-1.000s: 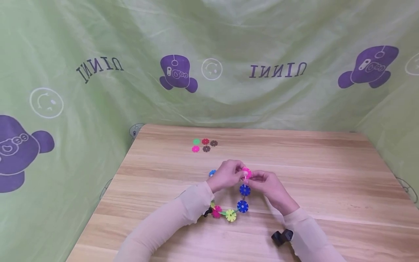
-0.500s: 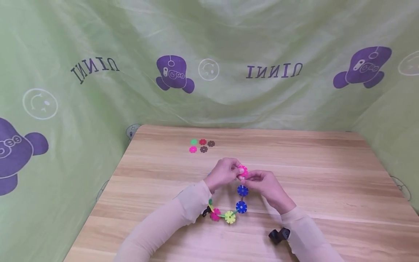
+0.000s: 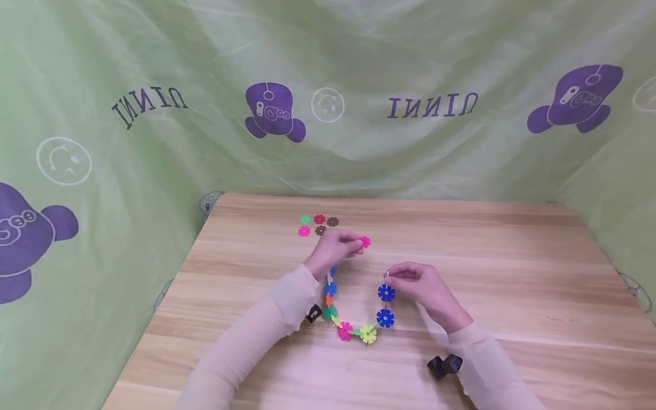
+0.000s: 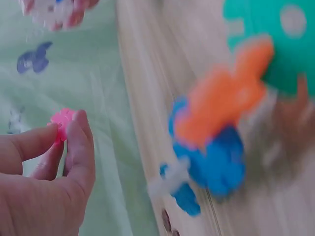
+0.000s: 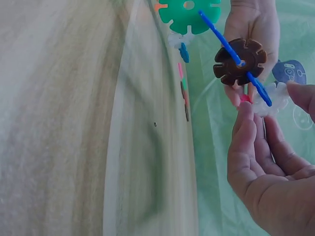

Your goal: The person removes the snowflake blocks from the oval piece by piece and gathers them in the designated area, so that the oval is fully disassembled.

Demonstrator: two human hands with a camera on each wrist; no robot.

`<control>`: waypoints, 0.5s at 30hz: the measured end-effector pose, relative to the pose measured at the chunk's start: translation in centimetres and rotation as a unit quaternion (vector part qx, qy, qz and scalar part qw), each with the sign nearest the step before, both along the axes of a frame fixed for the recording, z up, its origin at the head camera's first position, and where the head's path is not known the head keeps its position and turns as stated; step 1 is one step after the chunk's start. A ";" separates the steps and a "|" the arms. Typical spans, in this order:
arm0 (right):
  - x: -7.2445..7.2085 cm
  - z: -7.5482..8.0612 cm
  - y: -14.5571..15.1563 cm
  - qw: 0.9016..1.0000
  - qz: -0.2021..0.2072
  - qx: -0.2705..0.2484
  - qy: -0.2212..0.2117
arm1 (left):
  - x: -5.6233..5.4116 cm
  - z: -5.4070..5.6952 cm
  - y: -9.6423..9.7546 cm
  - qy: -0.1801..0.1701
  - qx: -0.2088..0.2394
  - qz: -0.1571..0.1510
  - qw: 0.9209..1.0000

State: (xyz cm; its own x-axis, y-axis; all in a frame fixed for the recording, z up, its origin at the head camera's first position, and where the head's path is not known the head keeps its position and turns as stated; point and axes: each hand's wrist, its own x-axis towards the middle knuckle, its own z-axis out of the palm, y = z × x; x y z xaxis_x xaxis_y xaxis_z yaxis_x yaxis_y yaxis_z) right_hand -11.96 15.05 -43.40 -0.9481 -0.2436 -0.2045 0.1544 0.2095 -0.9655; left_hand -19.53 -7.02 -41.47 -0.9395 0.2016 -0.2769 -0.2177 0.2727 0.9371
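Five loose discs (image 3: pixel 320 219) lie at eleven o'clock from the left hand (image 3: pixel 330 250), which pinches a pink disc (image 3: pixel 365 242). At its five o'clock curves a multicoloured disc chain (image 3: pixel 368 334); at four o'clock, the right hand (image 3: pixel 425 290) grips the chain's whitish end disc (image 5: pixel 273 98).

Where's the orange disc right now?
In the head view, the orange disc is on the left side of the chain, between a blue disc and a green disc, below the left hand.
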 end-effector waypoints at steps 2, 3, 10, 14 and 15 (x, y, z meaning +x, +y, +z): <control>0.0 0.1 0.1 1.000 0.002 -0.001 0.000 | -0.8 -0.1 -0.7 0.000 -0.008 0.013 1.000; 0.0 0.2 0.2 1.000 0.003 -0.004 0.000 | -1.2 -0.2 -1.1 0.000 -0.016 0.019 1.000; 0.2 0.2 0.4 1.000 0.003 -0.009 -0.010 | -4.2 -1.8 -3.6 -0.006 -0.077 0.045 0.996; 0.3 0.3 0.4 1.000 0.004 -0.008 -0.013 | -5.3 -2.8 -4.3 -0.015 -0.101 0.063 0.993; 0.4 0.3 0.5 1.000 0.004 -0.009 -0.013 | -5.6 -3.1 -4.3 -0.017 -0.103 0.066 0.992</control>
State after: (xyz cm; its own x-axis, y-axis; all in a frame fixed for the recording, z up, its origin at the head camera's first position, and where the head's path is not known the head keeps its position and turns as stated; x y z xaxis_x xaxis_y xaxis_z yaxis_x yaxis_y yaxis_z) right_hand -11.60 15.54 -43.11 -0.9405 -0.2557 -0.2238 0.1771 0.1933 -0.9650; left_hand -25.09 -11.36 -44.52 -0.9435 0.0133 -0.3312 -0.2945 0.4245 0.8562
